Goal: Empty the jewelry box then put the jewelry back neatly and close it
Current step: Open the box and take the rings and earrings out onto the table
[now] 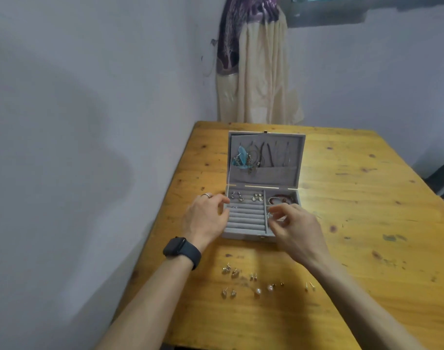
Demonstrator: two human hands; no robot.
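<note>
A grey velvet jewelry box (246, 231) stands open on the wooden table, its lid (295, 160) upright with necklaces (266, 155) hanging inside. Earrings (257, 197) sit in its top ring rolls and a reddish bracelet (279, 199) lies in the back right compartment. My left hand (205, 218) rests curled against the box's left edge. My right hand (294, 226) hovers over the front right compartment, its fingers pinching a small shiny piece I cannot make out. Several earring pairs (256, 284), two with pearls, lie on the table in front of the box.
The yellow wooden table (367, 223) stands in a corner, its left edge close to the wall. Cream and purple cloth (256, 72) hangs behind the far edge. A black watch (181, 251) is on my left wrist.
</note>
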